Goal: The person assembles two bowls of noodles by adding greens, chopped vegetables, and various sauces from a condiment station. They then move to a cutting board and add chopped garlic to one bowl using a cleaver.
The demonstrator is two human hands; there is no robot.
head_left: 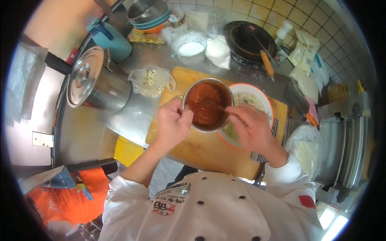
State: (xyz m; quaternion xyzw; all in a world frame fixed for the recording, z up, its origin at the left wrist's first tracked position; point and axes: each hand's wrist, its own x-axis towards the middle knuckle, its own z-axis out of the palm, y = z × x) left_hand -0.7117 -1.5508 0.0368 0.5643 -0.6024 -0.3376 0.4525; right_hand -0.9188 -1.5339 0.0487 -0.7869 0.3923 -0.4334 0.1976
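My left hand (175,120) grips the near-left rim of a round metal bowl (207,130), thumb over the edge. Inside lies a red, grainy seasoning (203,100), chili-like in colour. Fingers pinched, my right hand (253,124) holds a thin-handled utensil (219,107) that reaches into the red seasoning; its head is buried or blurred. Partly behind the metal bowl and my right hand is a white bowl (263,98) with an orange rim, holding pale food and something green. Both bowls are over a wooden cutting board (197,150).
Left of the board are a plastic bag of pale pieces (150,82) and a tall lidded steel pot (108,92). A blue jug (110,40), a bowl of white powder (189,49) and a dark pan (245,40) stand farther back. Plastic bags (303,142) lie at right.
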